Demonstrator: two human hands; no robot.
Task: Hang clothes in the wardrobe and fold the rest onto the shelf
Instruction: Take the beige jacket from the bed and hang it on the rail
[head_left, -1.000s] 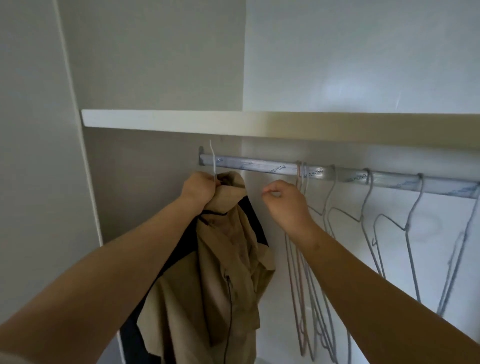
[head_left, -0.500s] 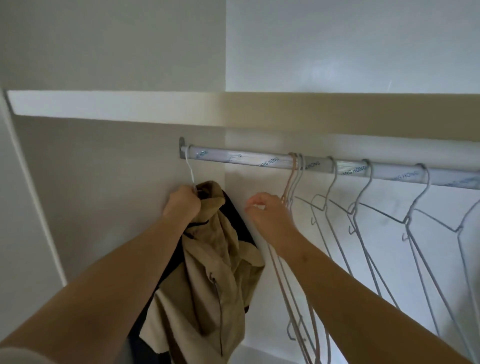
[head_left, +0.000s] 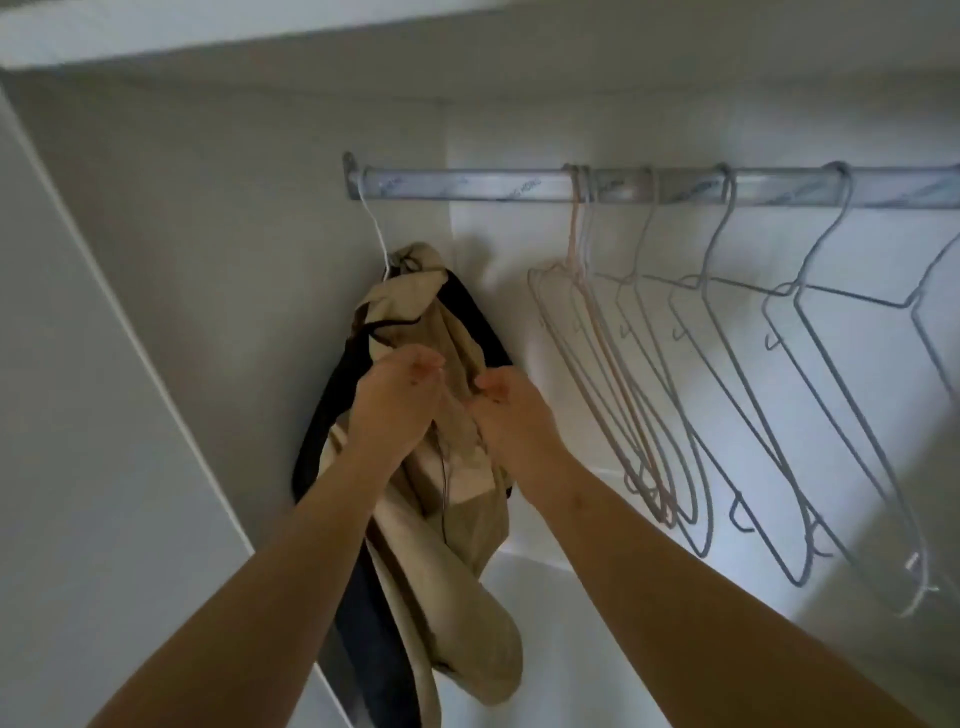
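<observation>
Head view into an open wardrobe. A metal rail (head_left: 467, 184) runs horizontally beneath the shelf (head_left: 363, 41), fixed at its left end to a bracket near the corner of the compartment. At the far left of the rail hangs a white wire hanger (head_left: 375, 234), its hook over the rail and its neck tilted down to the right. This hanger carries a beige garment (head_left: 462, 509), bunched at the top and falling in loose folds, with a dark garment (head_left: 332, 415) behind and to the left of it, against the wardrobe's side wall (head_left: 208, 260). A thin dark cord runs down the front of the beige cloth. Both forearms reach up from the lower edge of the view. The left hand (head_left: 395, 400) and the right hand (head_left: 511, 410) lie close together in front of the middle of the beige garment, the left slightly higher, fingers curled toward the cloth; motion blur prevents telling whether either hand pinches the fabric or merely touches it. To the right, apart from the clothed hanger, a row of empty wire hangers (head_left: 727, 364) hangs from the same rail: pale pinkish ones nearest the hands, grey ones farther right, all slanting down to the right.
</observation>
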